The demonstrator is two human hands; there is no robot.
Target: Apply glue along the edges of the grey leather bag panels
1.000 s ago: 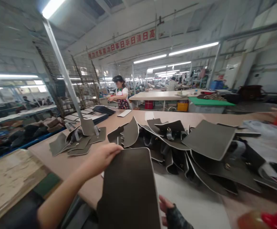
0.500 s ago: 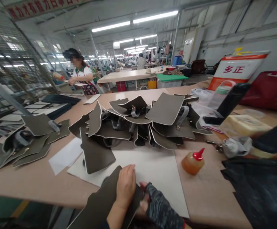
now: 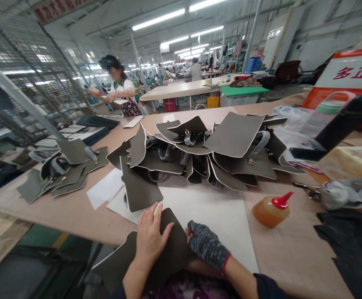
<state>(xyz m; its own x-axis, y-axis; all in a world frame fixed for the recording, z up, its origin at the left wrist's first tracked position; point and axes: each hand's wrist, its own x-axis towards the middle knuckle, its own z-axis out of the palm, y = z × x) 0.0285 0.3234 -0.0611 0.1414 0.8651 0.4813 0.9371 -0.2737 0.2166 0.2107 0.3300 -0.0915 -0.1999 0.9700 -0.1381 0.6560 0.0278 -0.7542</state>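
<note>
My bare left hand (image 3: pixel 151 234) lies on a dark olive-grey leather-like panel (image 3: pixel 176 241) with a pale cut edge, its fingers stretched and its thumb apart. The panel is bent in the middle and reaches over the near edge of the table. My right hand (image 3: pixel 207 245), in a dark grey knitted fingerless glove with a red cuff, is closed beside the panel's right edge. Whatever its curled fingers hold is hidden. Just beyond my left hand stands another such panel (image 3: pixel 140 182). Under the work lies a large white sheet (image 3: pixel 218 211).
A heap of similar panels with wrapped handles (image 3: pixel 233 133) fills the table's middle; a smaller pile (image 3: pixel 71 170) is at left. A red-capped squeeze bottle (image 3: pixel 271 211) of amber liquid stands at right, near black sheeting (image 3: pixel 352 245). Across the table, a person (image 3: pixel 121 89) handles a pale panel.
My left hand has moved slightly left and its fingers have spread over the panel. My right hand's fingers have curled in near the panel's edge. The camera view has turned left.
</note>
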